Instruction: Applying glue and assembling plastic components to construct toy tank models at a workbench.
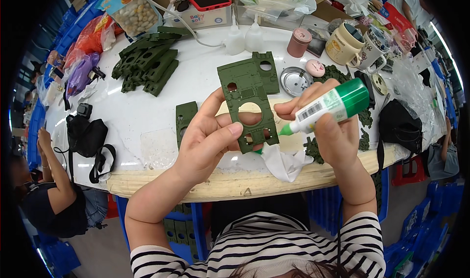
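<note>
Holding a flat green panel [248, 84] out in front: left hand [203, 143], thumb on the near face at the left edge, fingers behind, one showing through the large round opening. Grip closed to the panel's thickness, lifted above the white surface [129, 126].

Right hand [338, 136] wrapped around a white squeeze bottle [323, 108] with a green base, fingers and thumb closed on its sides.

Key relation: the bottle's long axis slopes down and leftward from the right hand, its green nozzle [286, 129] pointing at the panel's near right corner. Tip just beside that corner; contact or a thin gap, cannot tell. Panel's long axis runs away from the left hand, far end leaning left, near end closest to the nozzle. Left hand supports the panel; right hand lies off its right side.

About the hands: a similar green piece [186, 111] just left of the left hand; stacked green panels [147, 65] farther off, beyond it to the left. White cloth [286, 164] between the hands, on the body side. Round metal dish [295, 81] beyond the right hand; small green parts [313, 149] just left of its wrist.
</note>
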### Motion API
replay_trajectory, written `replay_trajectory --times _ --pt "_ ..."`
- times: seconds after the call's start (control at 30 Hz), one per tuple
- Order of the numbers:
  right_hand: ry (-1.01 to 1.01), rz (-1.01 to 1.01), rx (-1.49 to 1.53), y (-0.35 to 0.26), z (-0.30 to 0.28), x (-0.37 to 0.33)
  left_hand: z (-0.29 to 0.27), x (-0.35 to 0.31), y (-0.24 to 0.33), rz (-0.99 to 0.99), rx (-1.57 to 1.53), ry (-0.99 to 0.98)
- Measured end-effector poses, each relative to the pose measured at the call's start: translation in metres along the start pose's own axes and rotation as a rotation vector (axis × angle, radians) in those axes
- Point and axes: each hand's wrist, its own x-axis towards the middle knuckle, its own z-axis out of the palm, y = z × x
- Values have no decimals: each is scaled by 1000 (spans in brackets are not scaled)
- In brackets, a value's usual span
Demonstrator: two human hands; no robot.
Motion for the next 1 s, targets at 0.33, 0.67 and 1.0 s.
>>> replay_trajectory --times 0.33,0.67,1.0 --pt "142 64 158 6 2 0 -34 -33 34 266 202 378" --pt "-14 82 283 15 2 -9 -106 -92 12 -128 640 695" --pt "-52 35 220 14 -3 -5 -103 -63 24 124 1380 627"
